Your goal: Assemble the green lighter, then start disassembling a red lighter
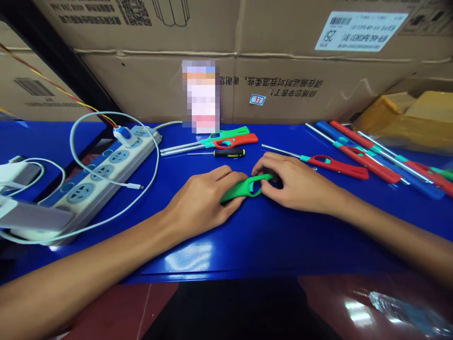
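Our left hand (203,196) grips one end of the green handle (237,190), seemingly to steady it, while our right hand (295,182) pinches the other. It sits between them over the table (247,243), the screwdriver (230,153) nearby, probably for reach.

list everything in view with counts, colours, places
table: 1, blue, across middle
green handle: 1, green, picture centre
middle lighters: 2, green and red, beyond it
screwdriver: 1, black and yellow, beside them
right lighters: several, mostly red, table right
power strip: 1, white, table left
cables: several, mostly white, left
adapters: 2, white, far left
cartons: at least 3, brown, behind
labels: 2, mostly white, middle carton
pixelated panel: 1, whitish, before middle carton
bottle: 1, clear, lower right
floor: 1, reddish, bottom
left hand: 1, bare, gripping handle
right hand: 1, bare, at handle's end
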Available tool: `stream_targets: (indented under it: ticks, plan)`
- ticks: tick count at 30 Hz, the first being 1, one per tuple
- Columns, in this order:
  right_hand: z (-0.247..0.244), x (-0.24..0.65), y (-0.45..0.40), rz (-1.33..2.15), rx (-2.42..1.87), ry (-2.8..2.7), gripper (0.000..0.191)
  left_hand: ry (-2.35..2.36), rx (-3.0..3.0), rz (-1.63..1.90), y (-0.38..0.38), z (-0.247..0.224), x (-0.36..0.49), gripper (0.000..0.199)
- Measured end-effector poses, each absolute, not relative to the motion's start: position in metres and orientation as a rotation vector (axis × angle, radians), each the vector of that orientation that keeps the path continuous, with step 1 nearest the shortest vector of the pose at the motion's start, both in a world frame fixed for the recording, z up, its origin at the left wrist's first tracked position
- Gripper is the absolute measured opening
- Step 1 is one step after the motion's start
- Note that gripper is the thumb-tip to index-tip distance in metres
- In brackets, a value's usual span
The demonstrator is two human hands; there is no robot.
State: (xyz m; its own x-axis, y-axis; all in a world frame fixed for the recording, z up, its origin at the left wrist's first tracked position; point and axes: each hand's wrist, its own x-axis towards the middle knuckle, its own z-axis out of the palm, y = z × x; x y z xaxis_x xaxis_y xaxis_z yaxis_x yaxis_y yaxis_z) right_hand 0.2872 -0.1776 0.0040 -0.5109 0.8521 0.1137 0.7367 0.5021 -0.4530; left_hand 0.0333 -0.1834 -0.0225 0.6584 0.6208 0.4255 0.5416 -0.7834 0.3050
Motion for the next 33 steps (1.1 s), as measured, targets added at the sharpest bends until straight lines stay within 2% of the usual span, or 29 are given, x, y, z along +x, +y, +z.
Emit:
stream_targets:
  ticks: [4, 11, 22, 33]
  plan:
    - [0.003, 0.278, -0.179, 0.399, -1.473, -2.434, 0.004, 0.975, 2.774, 0.78, -0.185, -0.025, 0.035, 0.03]
    - [0.007, 0.266, -0.182, 0.162, -1.532, -2.533, 0.009, 0.982, 2.727, 0.807, -0.184, -0.027, 0.033, 0.032]
    - [-0.009, 0.271, -0.185, 0.304, -1.383, -2.403, 0.007, 0.817, 2.702, 0.824, -0.175, -0.035, 0.025, 0.04]
    - [-0.004, 0.28, -0.189, 0.605, -1.286, -2.311, 0.033, 0.847, 2.719, 0.764, -0.176, -0.033, 0.028, 0.038]
